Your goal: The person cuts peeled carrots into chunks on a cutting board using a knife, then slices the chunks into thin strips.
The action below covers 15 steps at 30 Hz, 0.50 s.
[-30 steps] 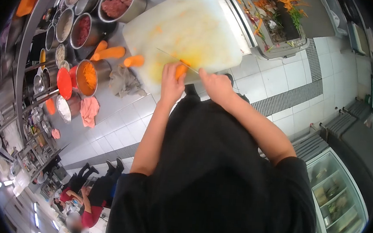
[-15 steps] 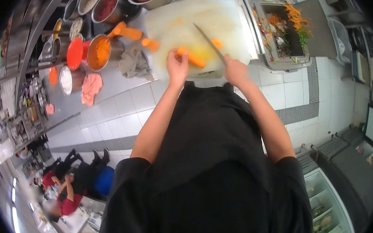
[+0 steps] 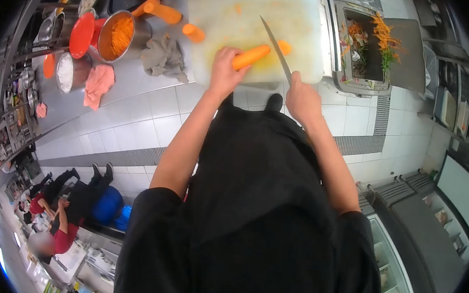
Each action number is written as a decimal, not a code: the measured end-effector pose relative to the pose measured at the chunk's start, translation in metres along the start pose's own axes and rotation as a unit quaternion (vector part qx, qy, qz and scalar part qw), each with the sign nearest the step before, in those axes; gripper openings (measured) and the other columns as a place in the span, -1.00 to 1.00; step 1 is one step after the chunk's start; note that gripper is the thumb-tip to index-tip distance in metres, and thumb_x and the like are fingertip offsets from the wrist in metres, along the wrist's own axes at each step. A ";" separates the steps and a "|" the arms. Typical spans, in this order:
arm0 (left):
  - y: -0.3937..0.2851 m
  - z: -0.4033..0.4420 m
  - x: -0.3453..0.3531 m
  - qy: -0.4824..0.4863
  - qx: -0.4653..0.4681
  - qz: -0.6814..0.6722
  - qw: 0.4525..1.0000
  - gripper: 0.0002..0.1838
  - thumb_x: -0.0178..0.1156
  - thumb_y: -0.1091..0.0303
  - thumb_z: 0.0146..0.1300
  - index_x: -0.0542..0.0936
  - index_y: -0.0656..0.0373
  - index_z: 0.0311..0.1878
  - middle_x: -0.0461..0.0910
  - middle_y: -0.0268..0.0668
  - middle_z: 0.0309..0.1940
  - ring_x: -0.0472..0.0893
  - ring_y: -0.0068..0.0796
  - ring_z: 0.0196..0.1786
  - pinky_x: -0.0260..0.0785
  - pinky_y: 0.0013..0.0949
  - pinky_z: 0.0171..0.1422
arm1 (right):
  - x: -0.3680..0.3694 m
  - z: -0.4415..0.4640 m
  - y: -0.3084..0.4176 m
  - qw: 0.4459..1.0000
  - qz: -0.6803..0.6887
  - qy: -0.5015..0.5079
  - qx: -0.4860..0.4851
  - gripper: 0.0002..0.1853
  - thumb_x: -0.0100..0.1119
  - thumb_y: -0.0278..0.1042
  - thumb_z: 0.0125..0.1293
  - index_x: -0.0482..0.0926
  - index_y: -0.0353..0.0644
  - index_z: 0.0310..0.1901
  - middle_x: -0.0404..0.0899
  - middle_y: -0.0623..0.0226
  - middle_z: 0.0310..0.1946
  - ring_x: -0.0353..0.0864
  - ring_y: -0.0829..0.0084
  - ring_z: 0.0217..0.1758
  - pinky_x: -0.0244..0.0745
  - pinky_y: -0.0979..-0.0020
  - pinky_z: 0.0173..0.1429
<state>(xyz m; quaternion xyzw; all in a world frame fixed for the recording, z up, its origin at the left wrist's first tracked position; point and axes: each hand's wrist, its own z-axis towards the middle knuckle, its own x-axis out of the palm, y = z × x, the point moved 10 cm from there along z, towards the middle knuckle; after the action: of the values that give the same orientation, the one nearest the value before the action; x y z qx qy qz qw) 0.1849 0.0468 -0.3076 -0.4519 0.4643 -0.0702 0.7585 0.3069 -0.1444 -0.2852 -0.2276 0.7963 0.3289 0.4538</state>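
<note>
A peeled carrot (image 3: pixel 252 57) is gripped at its near end by my left hand (image 3: pixel 227 70), over the white cutting board (image 3: pixel 222 19). My right hand (image 3: pixel 303 99) is wrapped round the handle of a knife (image 3: pixel 277 48), its blade pointing up and to the left across the board. Just right of the blade lies a short cut carrot piece (image 3: pixel 284 47). Another carrot piece (image 3: pixel 194 32) rests at the board's left edge, with more peeled carrots (image 3: pixel 164 12) beyond it.
Left of the board are a grey cloth (image 3: pixel 163 57), a metal pot of shredded carrot (image 3: pixel 122 36), a red lid (image 3: pixel 82 35) and a pink cloth (image 3: pixel 99 85). An open bin (image 3: pixel 361 82) with scraps stands right. Two people (image 3: pixel 65 227) work at lower left.
The carrot has turned: its far end now points up and right towards the knife instead of down and right. My right hand and the knife have shifted slightly right. The view has moved.
</note>
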 end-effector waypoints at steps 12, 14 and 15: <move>-0.009 -0.020 -0.011 -0.030 0.072 -0.035 0.996 -0.69 0.31 0.38 0.31 0.59 0.24 0.08 0.57 -0.04 0.07 0.54 0.06 0.16 0.40 -0.07 0.31 | 0.007 -0.041 0.030 0.999 -0.024 0.023 -0.039 -0.81 0.10 -0.51 0.33 0.36 -0.21 -0.07 0.70 -0.04 -0.51 0.75 -0.06 -0.45 0.65 -0.01 -0.35; -0.015 -0.016 -0.003 -0.020 0.066 -0.031 0.997 -0.69 0.32 0.42 0.26 0.60 0.24 0.06 0.57 -0.04 0.04 0.54 0.09 0.14 0.41 -0.03 0.27 | 0.008 -0.042 0.031 0.998 -0.040 0.034 -0.035 -0.80 0.10 -0.52 0.31 0.36 -0.20 -0.07 0.71 -0.01 -0.51 0.77 -0.03 -0.44 0.66 0.03 -0.33; -0.016 -0.015 0.000 -0.011 0.059 -0.027 0.998 -0.69 0.33 0.45 0.21 0.61 0.23 0.03 0.56 -0.04 0.01 0.54 0.12 0.11 0.41 0.02 0.24 | 0.007 -0.044 0.031 0.998 -0.040 0.035 -0.033 -0.80 0.10 -0.52 0.31 0.36 -0.20 -0.07 0.71 -0.01 -0.51 0.77 -0.03 -0.44 0.66 0.03 -0.33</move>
<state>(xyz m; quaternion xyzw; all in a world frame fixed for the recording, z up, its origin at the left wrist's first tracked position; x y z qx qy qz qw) 0.1789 0.0281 -0.2980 -0.4195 0.4384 -0.1134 0.7867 0.2577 -0.1559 -0.2649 -0.2853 0.7905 0.3290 0.4306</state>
